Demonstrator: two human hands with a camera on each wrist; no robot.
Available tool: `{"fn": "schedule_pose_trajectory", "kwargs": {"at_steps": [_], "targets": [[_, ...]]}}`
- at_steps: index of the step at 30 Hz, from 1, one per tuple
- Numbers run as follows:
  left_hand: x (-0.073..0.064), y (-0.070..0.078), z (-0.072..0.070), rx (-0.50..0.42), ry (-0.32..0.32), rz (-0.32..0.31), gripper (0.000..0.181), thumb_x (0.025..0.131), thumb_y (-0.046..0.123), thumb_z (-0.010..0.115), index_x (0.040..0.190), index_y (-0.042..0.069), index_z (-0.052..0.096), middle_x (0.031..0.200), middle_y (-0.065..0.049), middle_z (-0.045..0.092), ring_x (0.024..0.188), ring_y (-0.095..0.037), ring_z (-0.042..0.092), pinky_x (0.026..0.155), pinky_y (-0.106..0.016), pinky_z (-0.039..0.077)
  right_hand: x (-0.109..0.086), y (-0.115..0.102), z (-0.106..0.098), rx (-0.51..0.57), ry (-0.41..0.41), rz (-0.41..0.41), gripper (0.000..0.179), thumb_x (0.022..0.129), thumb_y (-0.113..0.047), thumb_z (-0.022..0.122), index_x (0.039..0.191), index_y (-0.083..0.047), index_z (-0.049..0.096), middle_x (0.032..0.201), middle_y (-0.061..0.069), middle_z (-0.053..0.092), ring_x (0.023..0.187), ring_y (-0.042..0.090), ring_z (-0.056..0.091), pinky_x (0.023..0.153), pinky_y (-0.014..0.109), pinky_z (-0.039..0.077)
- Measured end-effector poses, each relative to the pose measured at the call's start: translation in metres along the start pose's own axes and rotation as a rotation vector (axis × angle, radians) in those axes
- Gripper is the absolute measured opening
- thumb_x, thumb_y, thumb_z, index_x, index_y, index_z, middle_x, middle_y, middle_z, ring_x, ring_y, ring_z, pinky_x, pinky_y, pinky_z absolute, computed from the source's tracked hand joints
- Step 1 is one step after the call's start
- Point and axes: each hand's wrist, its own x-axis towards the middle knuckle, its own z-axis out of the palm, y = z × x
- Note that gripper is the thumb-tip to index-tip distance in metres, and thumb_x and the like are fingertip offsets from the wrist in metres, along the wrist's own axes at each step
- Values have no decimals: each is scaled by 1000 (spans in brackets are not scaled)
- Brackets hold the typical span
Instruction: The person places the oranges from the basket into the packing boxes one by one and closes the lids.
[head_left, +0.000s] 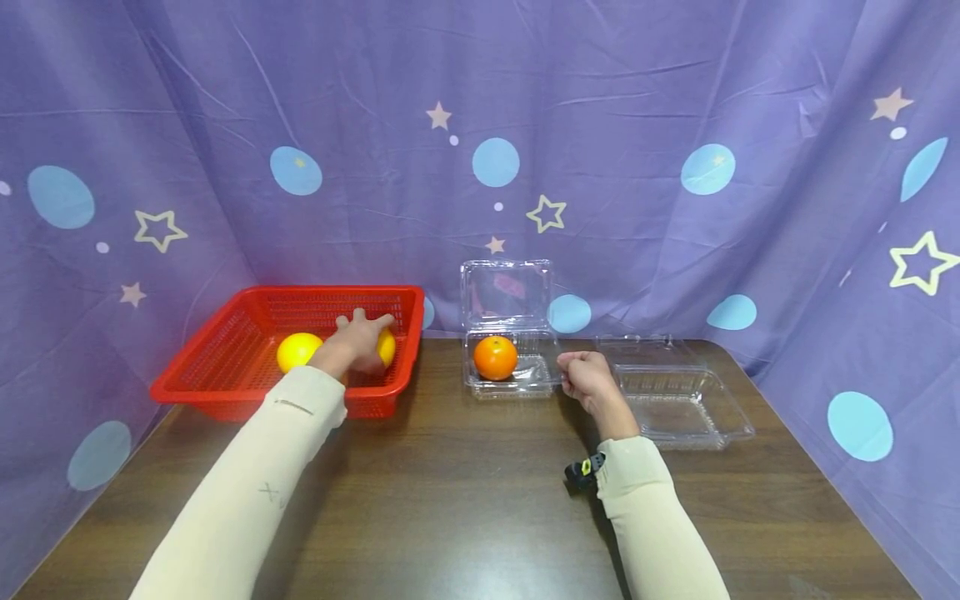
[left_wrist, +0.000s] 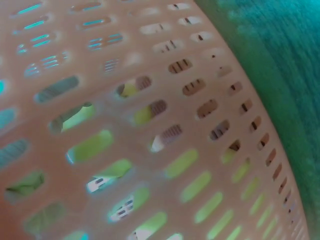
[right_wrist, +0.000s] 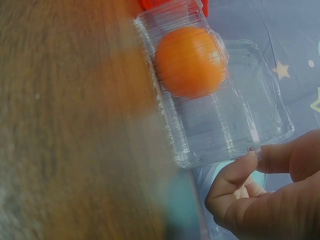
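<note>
My left hand [head_left: 358, 342] is down in the red basket [head_left: 411, 367], its fingers spread over a yellow-orange round fruit [head_left: 386, 347] partly hidden beneath it. A bright yellow round fruit [head_left: 298, 353] lies just left of that wrist. With thumb and forefinger, my right hand [head_left: 588, 379] pinches the right rim of a clear plastic clamshell box [head_left: 534, 385]; the right wrist view shows this pinch [right_wrist: 255, 185] up close. Inside the box's left part sits an orange [head_left: 495, 358], and its lid [head_left: 507, 293] stands upright at the back.
A second clear clamshell box [head_left: 675, 408] lies opened on the wooden table [head_left: 465, 500], right of my right hand. Behind the table hangs a purple curtain [head_left: 615, 217]. The basket's slotted wall [left_wrist: 150, 120] fills most of the left wrist view.
</note>
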Motion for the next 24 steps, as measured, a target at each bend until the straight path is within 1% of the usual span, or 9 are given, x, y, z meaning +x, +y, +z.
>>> {"fn": "schedule_pose_trajectory", "kwargs": {"at_steps": [2, 6, 9, 11, 14, 17, 21, 24], "targets": [[-1, 1, -2, -17, 19, 12, 93, 74, 13, 83, 156, 18, 39, 143, -32, 28, 126, -55, 27, 86, -67, 53, 0, 0, 0, 3, 1, -1, 23, 100, 2, 50, 120, 14, 53, 77, 1, 48, 57, 6, 43, 51, 18, 43], [-1, 3, -3, -34, 57, 41, 89, 73, 14, 84, 153, 19, 43, 134, -29, 29, 120, -52, 27, 81, -58, 56, -1, -1, 1, 8, 5, -4, 21, 101, 2, 50, 118, 13, 53, 78, 1, 49, 57, 6, 43, 51, 18, 43], [1, 2, -2, -24, 91, 63, 84, 73, 17, 86, 147, 20, 48, 129, -28, 30, 117, -52, 27, 76, -52, 56, -1, -1, 1, 7, 4, -1, 20, 101, 2, 49, 118, 13, 54, 78, 1, 48, 57, 6, 43, 52, 18, 43], [1, 1, -3, -18, 111, 77, 80, 72, 19, 87, 143, 20, 51, 127, -27, 30, 116, -52, 26, 73, -50, 55, -1, -1, 1, 6, 4, 1, 20, 101, 2, 49, 118, 13, 54, 77, 1, 48, 57, 6, 43, 52, 18, 43], [3, 0, -7, -20, 134, 89, 77, 70, 21, 89, 138, 21, 53, 126, -25, 30, 117, -52, 25, 71, -50, 56, -1, -1, 2, 0, 3, 2, 20, 101, 2, 49, 118, 13, 54, 78, 1, 48, 57, 6, 43, 51, 18, 43], [3, 1, -13, -26, 151, 95, 75, 70, 21, 89, 136, 21, 53, 127, -24, 29, 119, -52, 25, 71, -52, 55, -2, -2, 2, -4, 3, -2, 22, 100, 3, 49, 118, 13, 53, 79, 1, 48, 56, 6, 43, 51, 18, 43], [3, 6, -20, -36, 179, 103, 74, 71, 22, 89, 136, 22, 53, 130, -23, 29, 120, -50, 24, 74, -53, 55, -1, -2, 1, -4, 5, 0, 23, 100, 2, 48, 120, 14, 52, 77, 1, 48, 56, 6, 43, 51, 18, 43], [1, 12, -25, -44, 215, 118, 74, 71, 22, 88, 136, 22, 53, 132, -23, 29, 120, -50, 24, 76, -54, 54, -1, -2, 1, -4, 0, 4, 24, 101, 2, 48, 121, 14, 52, 76, 0, 48, 56, 6, 44, 51, 18, 43]]}}
